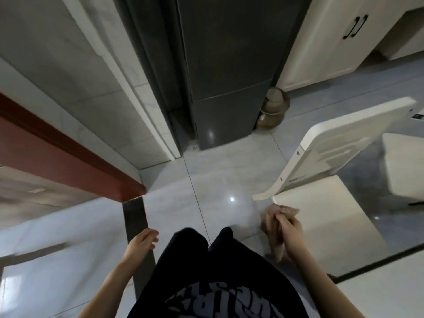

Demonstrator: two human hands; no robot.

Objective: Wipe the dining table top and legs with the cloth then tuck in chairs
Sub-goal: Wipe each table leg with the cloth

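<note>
The table leg (137,239) runs as a dark strip down from the red-edged table corner (130,191) at about 10 o'clock, long axis upright. It's touched by the loosely curled, empty left hand (142,242), the nearer one. The cloth (275,228) is bunched in the closed right hand (291,232) at 2 o'clock, well apart from the leg, near the white chair (325,157).

Red-brown wooden table corner (128,191) on dark leg (137,226); crumpled beige cloth (274,228) — bunched, hanging; white chair (325,148) — untucked, well apart.
</note>
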